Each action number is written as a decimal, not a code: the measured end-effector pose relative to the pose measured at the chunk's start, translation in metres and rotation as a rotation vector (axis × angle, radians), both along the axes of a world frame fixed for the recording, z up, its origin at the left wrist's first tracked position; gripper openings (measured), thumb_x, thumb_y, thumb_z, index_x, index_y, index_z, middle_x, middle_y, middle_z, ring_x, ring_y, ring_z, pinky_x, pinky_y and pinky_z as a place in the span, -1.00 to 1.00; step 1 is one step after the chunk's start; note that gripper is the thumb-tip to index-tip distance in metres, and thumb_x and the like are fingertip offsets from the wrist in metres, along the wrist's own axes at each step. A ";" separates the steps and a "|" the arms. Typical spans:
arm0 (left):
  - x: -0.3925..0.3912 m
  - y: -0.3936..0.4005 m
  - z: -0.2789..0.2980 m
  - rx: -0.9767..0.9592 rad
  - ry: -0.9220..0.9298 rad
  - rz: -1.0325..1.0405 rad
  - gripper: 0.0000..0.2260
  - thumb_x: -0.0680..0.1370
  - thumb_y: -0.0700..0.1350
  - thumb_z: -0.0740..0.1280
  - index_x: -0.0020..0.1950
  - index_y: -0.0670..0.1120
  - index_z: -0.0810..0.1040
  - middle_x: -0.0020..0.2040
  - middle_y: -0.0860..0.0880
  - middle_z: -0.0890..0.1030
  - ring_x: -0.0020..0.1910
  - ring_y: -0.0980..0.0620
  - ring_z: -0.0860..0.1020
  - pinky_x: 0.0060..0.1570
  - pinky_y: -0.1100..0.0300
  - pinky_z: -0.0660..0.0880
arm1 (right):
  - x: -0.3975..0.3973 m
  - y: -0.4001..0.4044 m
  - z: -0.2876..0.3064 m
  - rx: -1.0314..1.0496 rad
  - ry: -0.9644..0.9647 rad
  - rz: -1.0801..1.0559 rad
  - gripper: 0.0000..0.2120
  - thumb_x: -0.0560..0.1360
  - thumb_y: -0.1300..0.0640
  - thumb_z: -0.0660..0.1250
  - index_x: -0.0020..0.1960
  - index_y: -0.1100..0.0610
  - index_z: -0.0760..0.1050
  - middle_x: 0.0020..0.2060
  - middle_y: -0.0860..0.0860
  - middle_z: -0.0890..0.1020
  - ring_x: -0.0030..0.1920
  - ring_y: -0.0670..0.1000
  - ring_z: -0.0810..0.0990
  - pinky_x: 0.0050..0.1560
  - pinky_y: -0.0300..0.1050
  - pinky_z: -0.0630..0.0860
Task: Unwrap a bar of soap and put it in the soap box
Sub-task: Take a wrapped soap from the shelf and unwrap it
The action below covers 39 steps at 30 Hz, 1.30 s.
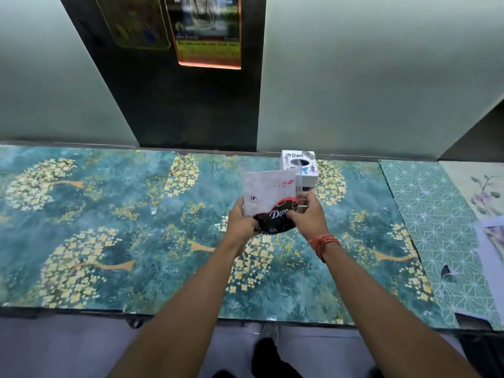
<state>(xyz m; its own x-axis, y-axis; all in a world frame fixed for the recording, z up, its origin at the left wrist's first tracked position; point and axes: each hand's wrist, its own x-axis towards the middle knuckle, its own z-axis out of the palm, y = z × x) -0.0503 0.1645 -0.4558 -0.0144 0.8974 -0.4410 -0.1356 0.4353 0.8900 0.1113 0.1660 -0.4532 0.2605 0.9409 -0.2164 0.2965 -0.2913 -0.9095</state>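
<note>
I hold a dark, red-edged Dove soap wrapper (275, 218) over the middle of the table, with its white inner side (268, 188) unfolded and standing upward. My left hand (241, 223) grips the wrapper's left end. My right hand (306, 214) pinches its right end from above. The soap bar itself is hidden inside the wrapper. A white box printed "Dart" (300, 166) stands behind my hands near the table's far edge, with a clear plastic piece (300, 184) in front of it.
The table (109, 214) has a teal floral covering. A green geometric sheet (436, 227) and loose papers (491, 241) lie at the right. A wall with a dark panel and posters (208, 31) rises behind. My feet show on the floor below the table's front edge.
</note>
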 end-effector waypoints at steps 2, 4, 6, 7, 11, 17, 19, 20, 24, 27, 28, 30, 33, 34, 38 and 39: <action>0.001 0.013 -0.012 -0.005 0.006 0.035 -0.39 0.34 -0.64 0.20 0.23 -0.10 0.46 -0.03 -0.07 0.65 -0.15 0.03 0.61 -0.37 0.19 0.59 | 0.007 0.015 -0.010 -0.064 -0.019 0.078 -0.64 0.36 0.27 0.46 0.08 0.10 0.43 0.03 0.13 0.59 0.00 0.15 0.63 -0.03 0.04 0.62; -0.003 0.024 -0.024 -0.028 0.024 0.066 -0.41 0.33 -0.65 0.20 0.20 -0.12 0.48 -0.02 -0.09 0.65 -0.12 0.01 0.62 -0.26 0.13 0.61 | 0.012 0.029 -0.010 -0.123 -0.055 0.159 -0.65 0.35 0.20 0.49 0.08 0.11 0.46 -0.02 0.11 0.61 -0.04 0.14 0.63 -0.13 -0.01 0.61; -0.010 0.033 -0.034 -0.050 0.083 0.069 -0.44 0.33 -0.63 0.23 0.23 -0.19 0.51 0.04 -0.13 0.66 -0.03 -0.06 0.63 -0.18 0.13 0.63 | 0.015 0.039 -0.003 -0.099 -0.111 0.177 -0.64 0.39 0.11 0.48 0.14 0.13 0.48 -0.05 0.06 0.61 -0.07 0.06 0.61 -0.12 -0.10 0.57; -0.014 0.037 -0.038 -0.046 0.129 0.058 -0.47 0.34 -0.62 0.24 0.22 -0.22 0.53 0.05 -0.16 0.66 -0.02 -0.08 0.62 -0.22 0.22 0.62 | 0.014 0.045 0.003 -0.031 -0.146 0.139 -0.64 0.42 0.08 0.46 0.16 0.16 0.50 -0.07 0.03 0.60 -0.08 0.01 0.59 -0.07 -0.13 0.56; -0.024 0.050 -0.042 0.016 0.269 0.006 -0.65 0.41 -0.57 0.24 0.06 -0.24 0.57 -0.20 -0.08 0.60 -0.23 0.01 0.54 -0.48 0.43 0.46 | 0.002 0.066 0.035 0.263 -0.209 0.060 -0.76 0.50 0.13 0.39 0.13 0.18 0.57 -0.11 0.00 0.63 -0.11 -0.07 0.61 -0.02 -0.25 0.57; -0.033 0.054 -0.049 0.072 0.291 -0.111 -0.66 0.37 -0.59 0.29 -0.07 -0.20 0.57 -0.26 -0.03 0.58 -0.29 0.06 0.53 -0.44 0.44 0.44 | -0.016 0.095 0.023 -0.026 -0.501 0.489 -0.68 0.50 0.17 0.37 0.23 0.21 0.54 0.19 0.12 0.61 0.18 0.07 0.57 0.22 -0.08 0.48; -0.037 0.054 -0.054 0.045 0.264 -0.107 -0.68 0.39 -0.58 0.30 -0.05 -0.21 0.58 -0.25 -0.02 0.60 -0.29 0.07 0.55 -0.43 0.43 0.46 | -0.013 0.099 0.014 -0.143 -0.473 0.545 -0.49 0.43 0.08 0.45 0.33 0.20 0.46 0.29 0.11 0.54 0.29 0.09 0.51 0.28 -0.04 0.45; -0.039 0.054 -0.056 0.034 0.262 -0.103 -0.68 0.40 -0.57 0.31 -0.04 -0.20 0.59 -0.24 -0.02 0.61 -0.28 0.07 0.56 -0.43 0.42 0.47 | -0.012 0.101 0.011 -0.180 -0.448 0.571 -0.41 0.40 0.04 0.48 0.37 0.18 0.42 0.33 0.09 0.51 0.32 0.09 0.48 0.30 -0.03 0.43; -0.045 0.061 -0.061 0.006 0.275 -0.125 -0.67 0.39 -0.57 0.32 -0.08 -0.16 0.58 -0.25 0.00 0.60 -0.30 0.13 0.54 -0.45 0.42 0.46 | -0.008 0.110 0.000 -0.278 -0.324 0.670 -0.21 0.33 -0.02 0.55 0.45 0.16 0.30 0.37 0.09 0.46 0.36 0.09 0.45 0.35 -0.03 0.41; -0.046 0.065 -0.065 -0.015 0.287 -0.131 -0.67 0.42 -0.55 0.30 -0.25 -0.10 0.55 -0.31 0.01 0.57 -0.34 0.12 0.51 -0.47 0.41 0.43 | -0.010 0.112 0.000 -0.152 -0.303 0.581 -0.38 0.31 0.03 0.56 0.30 0.12 0.45 0.26 0.07 0.52 0.22 0.06 0.52 0.18 -0.06 0.51; -0.046 0.067 -0.066 -0.027 0.289 -0.129 -0.65 0.42 -0.54 0.30 -0.29 -0.08 0.53 -0.34 0.00 0.56 -0.36 0.11 0.50 -0.49 0.41 0.42 | -0.011 0.110 0.001 -0.056 -0.301 0.514 -0.51 0.31 0.07 0.55 0.19 0.11 0.51 0.18 0.07 0.54 0.14 0.05 0.54 0.09 -0.08 0.53; -0.046 0.069 -0.068 -0.054 0.275 -0.123 -0.63 0.44 -0.54 0.28 -0.31 -0.07 0.53 -0.36 -0.01 0.56 -0.38 0.10 0.50 -0.51 0.38 0.43 | -0.015 0.107 0.005 0.071 -0.298 0.457 -0.69 0.31 0.13 0.52 0.01 0.14 0.55 0.00 0.09 0.58 0.00 0.08 0.57 -0.05 -0.10 0.55; -0.047 0.072 -0.071 -0.087 0.245 -0.117 -0.67 0.46 -0.51 0.29 -0.24 -0.07 0.58 -0.32 -0.04 0.61 -0.38 0.09 0.55 -0.49 0.32 0.49 | -0.018 0.105 0.008 -0.025 -0.371 0.557 -0.68 0.33 0.07 0.51 0.04 0.16 0.58 -0.05 0.09 0.64 -0.07 0.10 0.59 -0.07 -0.06 0.58; -0.047 0.072 -0.072 -0.095 0.236 -0.117 -0.69 0.46 -0.50 0.30 -0.21 -0.08 0.60 -0.31 -0.04 0.63 -0.37 0.08 0.56 -0.49 0.31 0.50 | -0.017 0.105 0.006 -0.074 -0.411 0.581 -0.60 0.34 0.04 0.50 0.12 0.15 0.57 0.03 0.07 0.63 -0.02 0.07 0.59 -0.04 -0.09 0.55; -0.050 0.074 -0.076 -0.111 0.209 -0.140 -0.75 0.47 -0.48 0.31 -0.01 -0.20 0.64 -0.24 -0.07 0.66 -0.32 0.06 0.60 -0.42 0.28 0.55 | -0.010 0.107 0.005 -0.205 -0.416 0.657 -0.30 0.37 -0.04 0.49 0.43 0.13 0.36 0.37 0.07 0.47 0.29 0.08 0.49 0.20 -0.09 0.44; -0.051 0.075 -0.076 -0.114 0.212 -0.151 -0.74 0.46 -0.49 0.31 0.03 -0.22 0.64 -0.22 -0.09 0.66 -0.30 0.04 0.61 -0.41 0.28 0.56 | -0.009 0.110 0.003 -0.261 -0.426 0.689 -0.25 0.36 -0.06 0.49 0.45 0.14 0.32 0.40 0.07 0.44 0.34 0.10 0.47 0.27 -0.05 0.43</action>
<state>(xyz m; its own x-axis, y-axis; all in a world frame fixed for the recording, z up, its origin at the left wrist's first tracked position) -0.1011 0.2393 -0.5320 0.0124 0.8411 -0.5407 0.1225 0.5354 0.8357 0.1024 0.2759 -0.4500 -0.2435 0.8530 -0.4617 0.7861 -0.1053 -0.6090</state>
